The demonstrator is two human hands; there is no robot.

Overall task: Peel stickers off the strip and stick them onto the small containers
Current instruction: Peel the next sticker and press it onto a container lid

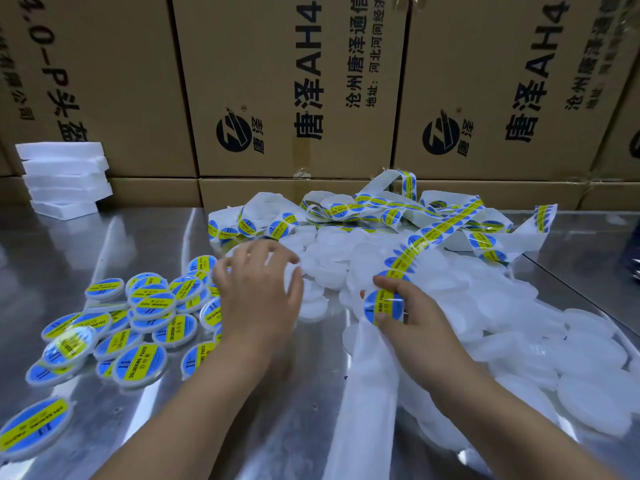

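A long white backing strip (pixel 431 233) carries round blue-and-yellow stickers and runs from a tangle at the back down to my right hand (pixel 412 313). That hand pinches the strip at a sticker (pixel 382 306). My left hand (pixel 263 285) reaches over the pile of plain white round containers (pixel 502 306), its fingers curled round one white container (pixel 291 275). Several labelled containers (pixel 145 317) lie heaped to the left of it.
All of it lies on a shiny metal table (pixel 69 251). Large printed cardboard boxes (pixel 294 81) wall off the back. A stack of white foam blocks (pixel 64 178) stands at the back left. Spent backing strip (pixel 374 393) trails toward the front edge.
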